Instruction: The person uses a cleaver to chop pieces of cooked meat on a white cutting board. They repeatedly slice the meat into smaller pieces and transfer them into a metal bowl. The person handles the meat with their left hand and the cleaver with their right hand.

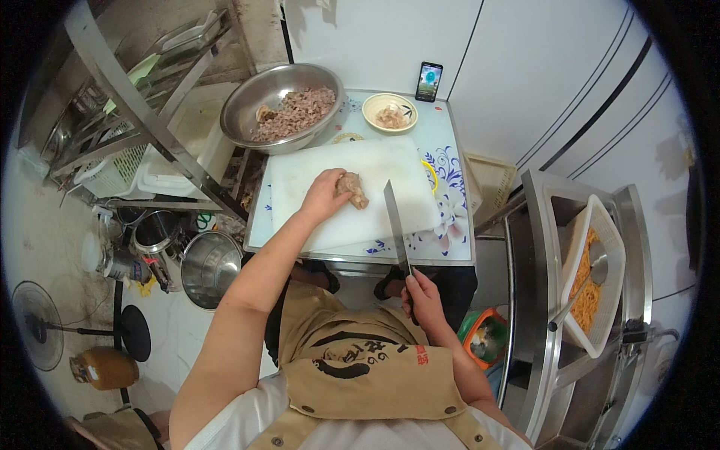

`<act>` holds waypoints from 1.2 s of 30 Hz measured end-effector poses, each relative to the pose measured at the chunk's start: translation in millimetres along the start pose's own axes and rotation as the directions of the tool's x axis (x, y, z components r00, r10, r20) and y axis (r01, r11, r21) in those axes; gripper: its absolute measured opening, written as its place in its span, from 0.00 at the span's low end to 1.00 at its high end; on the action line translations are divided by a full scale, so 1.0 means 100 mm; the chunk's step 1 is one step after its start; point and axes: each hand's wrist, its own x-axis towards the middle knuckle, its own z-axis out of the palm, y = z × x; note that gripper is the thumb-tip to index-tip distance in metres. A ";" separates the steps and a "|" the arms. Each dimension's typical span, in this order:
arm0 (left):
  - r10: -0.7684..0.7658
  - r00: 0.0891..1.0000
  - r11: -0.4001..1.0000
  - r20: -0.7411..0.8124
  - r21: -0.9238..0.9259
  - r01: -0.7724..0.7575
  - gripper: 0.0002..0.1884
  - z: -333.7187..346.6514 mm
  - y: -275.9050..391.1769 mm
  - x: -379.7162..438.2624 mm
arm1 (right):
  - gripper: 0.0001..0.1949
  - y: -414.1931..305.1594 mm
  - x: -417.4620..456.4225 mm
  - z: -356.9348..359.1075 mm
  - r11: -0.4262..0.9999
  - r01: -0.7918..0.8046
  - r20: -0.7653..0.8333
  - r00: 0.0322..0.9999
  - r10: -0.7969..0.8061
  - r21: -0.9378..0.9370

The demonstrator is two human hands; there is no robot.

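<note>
My left hand [325, 197] rests on a white plastic cutting board [315, 225], its fingers curled around the left side of a pale brown piece of meat [352, 190]. In my right hand [423, 298] is the black handle of a long kitchen knife [396, 225]. The blade points away from me, over the right part of the board and apart from the meat. Behind the board, a large steel bowl [242, 125] holds a heap of diced meat [301, 115]. A small patterned bowl [390, 130] to its right contains pale scraps [392, 117].
A lit phone [429, 82] leans against the wall behind the table [457, 194]. Metal shelving [152, 135] stands close at the left, above a steel pot [211, 270]. On the right, a steel sink [543, 225] carries a white basket [610, 247] of orange shreds with a ladle [598, 264].
</note>
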 end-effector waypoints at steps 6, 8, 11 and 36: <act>0.367 0.923 0.867 0.116 0.316 -0.385 0.19 -0.10 0.07 0.00 | 0.12 -0.03 -0.02 0.04 0.998 -0.010 0.000 1.000 0.010 0.056; 0.353 0.931 0.883 0.094 0.297 -0.364 0.18 -0.13 0.06 -0.03 | 0.12 -0.01 -0.03 0.03 0.998 -0.026 0.021 0.999 0.025 0.064; 0.253 0.966 0.951 -0.056 0.195 -0.238 0.19 -0.14 -0.06 -0.16 | 0.12 -0.03 -0.01 0.03 0.996 -0.063 0.064 0.996 0.059 0.067; -0.121 0.967 0.988 -0.223 -0.121 0.096 0.07 0.01 -0.18 -0.42 | 0.16 -0.30 -0.34 0.04 0.995 -0.099 0.164 0.981 0.102 -0.028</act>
